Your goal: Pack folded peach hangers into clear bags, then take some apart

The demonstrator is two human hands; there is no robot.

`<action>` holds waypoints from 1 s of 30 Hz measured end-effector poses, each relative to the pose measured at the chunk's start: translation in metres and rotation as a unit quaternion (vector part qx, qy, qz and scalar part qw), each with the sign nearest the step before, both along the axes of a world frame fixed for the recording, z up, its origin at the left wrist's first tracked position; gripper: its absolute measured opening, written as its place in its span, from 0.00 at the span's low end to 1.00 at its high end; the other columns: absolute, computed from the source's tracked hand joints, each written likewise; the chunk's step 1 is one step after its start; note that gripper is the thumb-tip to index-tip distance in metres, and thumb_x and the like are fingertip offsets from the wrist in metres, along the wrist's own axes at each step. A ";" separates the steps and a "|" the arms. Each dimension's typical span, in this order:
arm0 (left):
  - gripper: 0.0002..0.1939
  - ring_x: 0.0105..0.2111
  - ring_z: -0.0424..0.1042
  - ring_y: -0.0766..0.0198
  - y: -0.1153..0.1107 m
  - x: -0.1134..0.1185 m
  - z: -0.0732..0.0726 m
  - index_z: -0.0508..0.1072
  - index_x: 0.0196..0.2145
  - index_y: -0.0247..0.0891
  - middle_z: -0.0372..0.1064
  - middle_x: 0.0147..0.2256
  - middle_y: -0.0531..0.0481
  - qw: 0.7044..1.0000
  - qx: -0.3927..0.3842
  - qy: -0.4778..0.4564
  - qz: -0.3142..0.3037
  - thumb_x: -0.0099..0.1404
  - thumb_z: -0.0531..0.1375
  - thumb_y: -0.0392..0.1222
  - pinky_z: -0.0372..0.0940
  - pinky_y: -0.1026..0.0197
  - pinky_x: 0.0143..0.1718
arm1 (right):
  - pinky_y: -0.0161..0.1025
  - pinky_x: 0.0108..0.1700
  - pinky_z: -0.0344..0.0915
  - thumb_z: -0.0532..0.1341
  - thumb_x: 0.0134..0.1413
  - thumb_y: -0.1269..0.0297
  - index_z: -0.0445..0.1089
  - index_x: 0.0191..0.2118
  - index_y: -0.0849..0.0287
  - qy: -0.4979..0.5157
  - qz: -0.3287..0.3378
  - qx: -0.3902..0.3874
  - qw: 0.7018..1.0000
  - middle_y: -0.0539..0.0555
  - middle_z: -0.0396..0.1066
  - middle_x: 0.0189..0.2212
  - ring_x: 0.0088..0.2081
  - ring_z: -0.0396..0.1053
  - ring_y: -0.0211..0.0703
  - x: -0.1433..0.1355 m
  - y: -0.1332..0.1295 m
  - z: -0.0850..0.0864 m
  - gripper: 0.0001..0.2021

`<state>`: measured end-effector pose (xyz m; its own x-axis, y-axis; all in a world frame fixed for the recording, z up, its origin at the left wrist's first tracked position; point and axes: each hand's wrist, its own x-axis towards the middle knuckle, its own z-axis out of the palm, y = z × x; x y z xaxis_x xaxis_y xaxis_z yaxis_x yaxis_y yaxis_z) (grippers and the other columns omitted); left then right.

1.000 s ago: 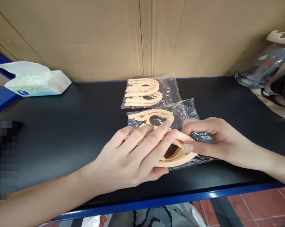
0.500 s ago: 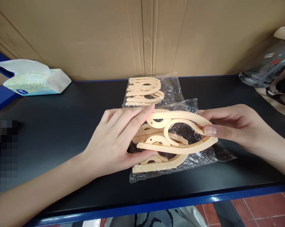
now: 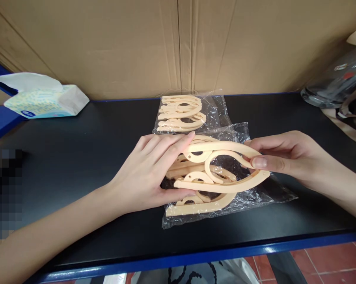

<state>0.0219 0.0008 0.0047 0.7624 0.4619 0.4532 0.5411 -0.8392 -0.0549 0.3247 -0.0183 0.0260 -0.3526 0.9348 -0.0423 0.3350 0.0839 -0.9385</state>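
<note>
A peach-coloured plastic folding clothes hanger [image 3: 225, 189] is held between both hands, its two arms lying folded side by side. My right hand [image 3: 287, 157] pinches its right end between thumb and fingers. Around its left end closes my left hand [image 3: 157, 169], fingers over the upper arm and thumb at the lower one. Beneath it, more peach hangers [image 3: 200, 207] lie on a crumpled clear plastic bag [image 3: 265, 193]; the hands and the held hanger partly cover them.
Behind the hands, several folded hangers lie on another clear bag [image 3: 216, 112]. A tissue pack [image 3: 47, 102] sits at the back left of the black table [image 3: 86, 157]. At the back right stands a clear container [image 3: 331, 85] with a strap beside it. Cardboard [image 3: 121, 47] lines the back.
My left hand has shifted slightly right, and the hanger's upper arm has come down a little closer to the lower arm. My right hand keeps its pinch.
</note>
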 end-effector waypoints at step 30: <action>0.44 0.53 0.71 0.50 -0.004 0.013 -0.011 0.53 0.70 0.37 0.72 0.56 0.40 0.993 -0.099 -0.061 -0.024 0.71 0.54 0.70 0.62 0.50 0.54 | 0.51 0.49 0.66 0.58 0.66 0.44 0.63 0.63 0.74 -0.375 0.079 0.562 0.733 0.68 0.76 0.51 0.49 0.74 0.56 -0.014 -0.015 -0.004 0.35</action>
